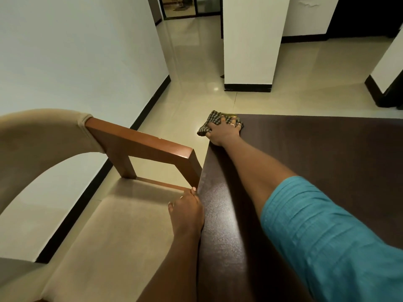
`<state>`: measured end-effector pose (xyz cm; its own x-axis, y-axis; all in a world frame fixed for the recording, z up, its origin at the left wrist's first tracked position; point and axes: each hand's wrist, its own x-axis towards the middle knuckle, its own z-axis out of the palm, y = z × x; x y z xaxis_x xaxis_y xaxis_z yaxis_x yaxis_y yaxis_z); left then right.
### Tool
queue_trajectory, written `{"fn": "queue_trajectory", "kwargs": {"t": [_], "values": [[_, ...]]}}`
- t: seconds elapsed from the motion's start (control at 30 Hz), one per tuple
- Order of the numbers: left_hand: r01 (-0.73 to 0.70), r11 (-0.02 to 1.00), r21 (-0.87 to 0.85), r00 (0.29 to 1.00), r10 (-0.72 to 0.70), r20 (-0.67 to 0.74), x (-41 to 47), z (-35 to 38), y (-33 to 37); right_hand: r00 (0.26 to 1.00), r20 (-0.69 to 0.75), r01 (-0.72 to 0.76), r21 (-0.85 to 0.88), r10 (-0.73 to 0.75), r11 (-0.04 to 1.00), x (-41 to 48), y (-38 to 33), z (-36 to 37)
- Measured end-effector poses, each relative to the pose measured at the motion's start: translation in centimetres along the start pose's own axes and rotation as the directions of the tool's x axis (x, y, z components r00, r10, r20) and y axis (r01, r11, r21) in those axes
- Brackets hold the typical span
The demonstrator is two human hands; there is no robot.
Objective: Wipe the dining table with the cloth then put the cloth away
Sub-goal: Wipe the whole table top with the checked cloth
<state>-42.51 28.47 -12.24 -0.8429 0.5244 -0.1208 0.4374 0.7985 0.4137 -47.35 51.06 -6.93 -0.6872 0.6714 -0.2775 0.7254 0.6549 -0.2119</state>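
- Pressing flat on the cloth (212, 123), the right hand (223, 132) sits at the far left corner of the desk (327, 153), arm stretched out fully.
- Right grip: fingers (222, 120) spread wide, palm down on the cloth; it pins the fabric rather than closing around it.
- The cloth is a dark checked piece, bunched; part of it hangs over the desk's left edge at that corner.
- A ring shows on one finger of the right hand.
- The left hand (187, 210) rests against the desk's left edge near the person, fingers together and extended; it holds nothing.
- A teal sleeve (322, 236) covers the right upper arm.
- A chair (122, 214) with a beige seat and wooden armrest stands just beside the desk's left edge.
- Pale floor tiles (305, 83) lie beyond the far edge.
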Motion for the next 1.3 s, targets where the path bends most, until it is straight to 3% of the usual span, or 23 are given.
{"fn": "queue_trajectory", "kwargs": {"t": [0.43,0.67,0.8,1.0,1.13,1.3], "values": [[0.002,1.0,0.018,1.0,-0.002,-0.01,-0.1,0.1,0.0,0.995,-0.051,-0.084,0.122,0.091,0.989,0.7,1.4,-0.4],[0.006,1.0,0.029,1.0,-0.006,0.007,-0.4,-0.2,0.3,0.948,-0.118,-0.284,0.112,0.296,0.952,-0.7,9.4,-1.4],[0.03,0.999,0.03,0.999,-0.03,0.015,-0.6,-0.6,0.5,0.886,-0.134,-0.432,0.112,0.444,0.895,-2.2,15.4,-2.2],[0.051,0.998,-0.042,0.998,-0.05,0.022,-0.4,-0.8,0.9,0.83,-0.122,-0.531,0.123,0.544,0.838,-2.7,16.4,-2.7],[0.043,0.999,-0.032,0.999,-0.043,0.019,-0.5,-0.8,0.7,0.887,-0.1,-0.437,0.129,0.45,0.89,-1.1,12.0,-1.5],[0.042,0.998,-0.038,0.999,-0.042,0.006,-1.1,-1.5,1.3,0.994,-0.1,-0.04,0.027,0.043,0.999,-2.0,2.1,2.1]]}}
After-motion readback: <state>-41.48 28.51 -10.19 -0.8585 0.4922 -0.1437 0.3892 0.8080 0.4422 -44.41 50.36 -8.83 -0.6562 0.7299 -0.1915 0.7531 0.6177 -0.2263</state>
